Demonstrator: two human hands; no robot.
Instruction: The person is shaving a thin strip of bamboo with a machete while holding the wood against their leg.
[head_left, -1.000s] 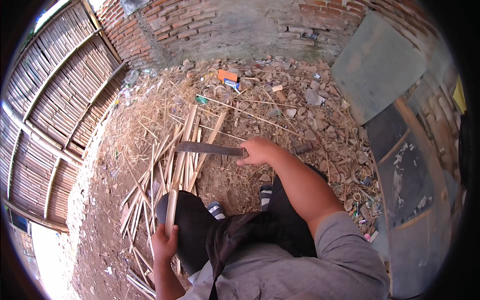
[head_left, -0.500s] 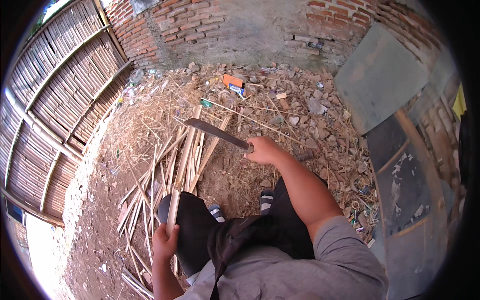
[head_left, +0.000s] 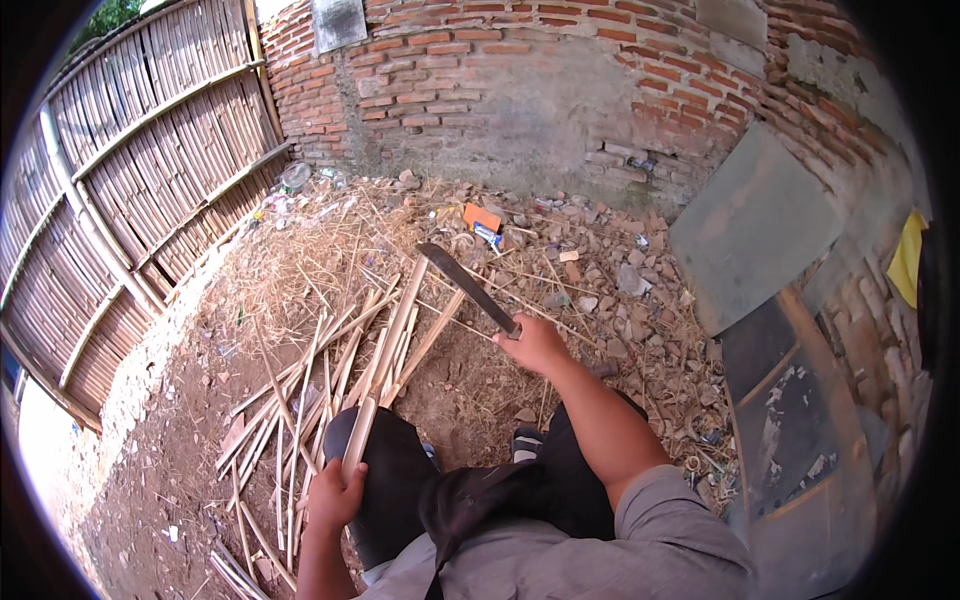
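My right hand [head_left: 537,345] is closed round the handle of a machete [head_left: 470,286], its dark blade slanting up and to the left above the ground. Its tip lies in the picture close by the far end of a split bamboo piece [head_left: 388,352]. My left hand [head_left: 338,492] grips the near end of that long, pale piece, which runs away from me across my left knee. Beside and under it, several thin bamboo strips [head_left: 318,375] lie in a loose heap on the soil. Whether the blade touches the bamboo I cannot tell.
A bamboo fence [head_left: 170,120] stands at the left and a brick wall [head_left: 480,90] at the back. Grey and dark panels [head_left: 760,235] lean along the right. Rubble [head_left: 620,300], straw and an orange scrap [head_left: 481,216] litter the ground.
The view has tilted up, showing more wall. The machete's blade now points more steeply away from me, its tip shifted right relative to the bamboo. Both hands keep their grip.
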